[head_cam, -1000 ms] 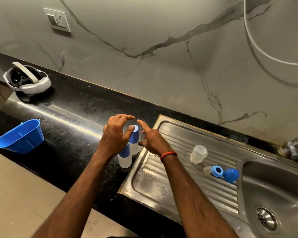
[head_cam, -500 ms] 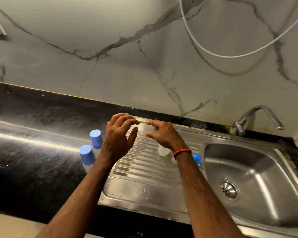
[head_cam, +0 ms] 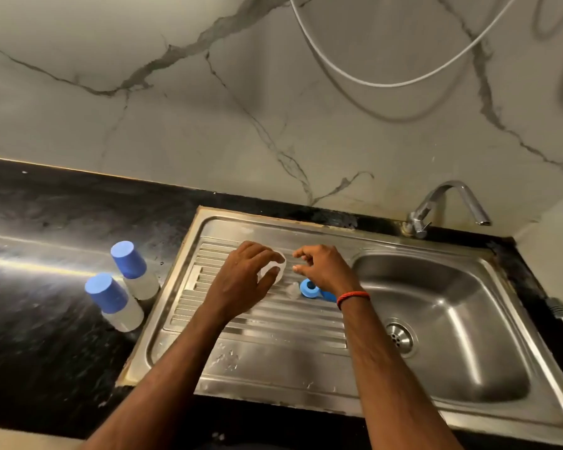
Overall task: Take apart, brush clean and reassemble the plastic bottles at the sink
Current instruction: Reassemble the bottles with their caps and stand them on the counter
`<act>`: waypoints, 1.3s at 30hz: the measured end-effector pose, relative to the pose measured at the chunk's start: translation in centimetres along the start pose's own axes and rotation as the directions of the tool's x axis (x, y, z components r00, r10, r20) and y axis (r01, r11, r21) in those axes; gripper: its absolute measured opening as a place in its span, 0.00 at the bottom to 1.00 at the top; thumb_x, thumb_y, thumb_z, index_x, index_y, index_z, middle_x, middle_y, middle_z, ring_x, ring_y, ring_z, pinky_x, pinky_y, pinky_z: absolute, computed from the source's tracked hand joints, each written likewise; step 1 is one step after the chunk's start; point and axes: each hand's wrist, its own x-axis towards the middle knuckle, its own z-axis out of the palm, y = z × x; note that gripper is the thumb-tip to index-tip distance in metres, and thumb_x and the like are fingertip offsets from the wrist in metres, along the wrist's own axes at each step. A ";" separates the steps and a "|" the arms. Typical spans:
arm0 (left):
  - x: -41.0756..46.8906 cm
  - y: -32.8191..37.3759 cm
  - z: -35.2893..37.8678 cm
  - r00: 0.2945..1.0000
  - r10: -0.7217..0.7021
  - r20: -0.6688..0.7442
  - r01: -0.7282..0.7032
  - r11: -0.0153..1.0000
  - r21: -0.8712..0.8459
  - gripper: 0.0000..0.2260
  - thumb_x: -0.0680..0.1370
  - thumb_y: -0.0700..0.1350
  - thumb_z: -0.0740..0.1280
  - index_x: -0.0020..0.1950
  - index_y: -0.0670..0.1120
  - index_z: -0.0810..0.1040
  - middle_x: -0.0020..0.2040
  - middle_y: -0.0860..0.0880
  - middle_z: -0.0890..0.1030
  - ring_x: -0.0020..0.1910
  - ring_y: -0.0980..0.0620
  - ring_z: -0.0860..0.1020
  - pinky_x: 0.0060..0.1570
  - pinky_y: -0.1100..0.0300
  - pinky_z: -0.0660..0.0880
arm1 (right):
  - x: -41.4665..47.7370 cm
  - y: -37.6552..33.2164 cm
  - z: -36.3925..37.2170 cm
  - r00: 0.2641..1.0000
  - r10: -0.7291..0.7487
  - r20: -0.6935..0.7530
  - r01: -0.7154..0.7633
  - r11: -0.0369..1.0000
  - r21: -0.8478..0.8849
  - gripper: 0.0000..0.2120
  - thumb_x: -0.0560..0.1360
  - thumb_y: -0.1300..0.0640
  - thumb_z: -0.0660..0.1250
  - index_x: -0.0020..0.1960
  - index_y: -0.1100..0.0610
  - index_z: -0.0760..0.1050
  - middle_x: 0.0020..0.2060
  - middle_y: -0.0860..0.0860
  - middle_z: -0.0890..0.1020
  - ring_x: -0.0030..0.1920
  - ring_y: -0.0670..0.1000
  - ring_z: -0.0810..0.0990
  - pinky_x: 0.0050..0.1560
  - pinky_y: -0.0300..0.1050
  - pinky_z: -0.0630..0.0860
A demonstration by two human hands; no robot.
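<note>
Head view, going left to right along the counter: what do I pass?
From the left: nearer capped bottle, farther capped bottle, left hand, clear bottle in its grip, right hand, sink drain, tap.

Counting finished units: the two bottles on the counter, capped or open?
Capped. The rear bottle and front bottle each carry a blue cap and stand on the black counter.

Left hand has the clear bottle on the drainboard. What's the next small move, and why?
Probably lower the right hand to pick up the blue ring: it lies loose on the drainboard just below that hand, and the clear bottle in the grip of the left hand looks uncapped.
</note>
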 end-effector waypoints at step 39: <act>-3.1 1.5 6.0 0.534 -0.807 0.254 0.782 0.356 -0.512 0.05 0.79 0.47 0.71 0.48 0.47 0.85 0.38 0.53 0.84 0.36 0.57 0.80 0.32 0.66 0.73 | 1.5 5.5 1.9 0.978 -0.187 0.093 0.205 0.950 -0.238 0.21 0.71 0.52 0.75 0.63 0.43 0.78 0.54 0.49 0.82 0.61 0.53 0.71 0.62 0.49 0.64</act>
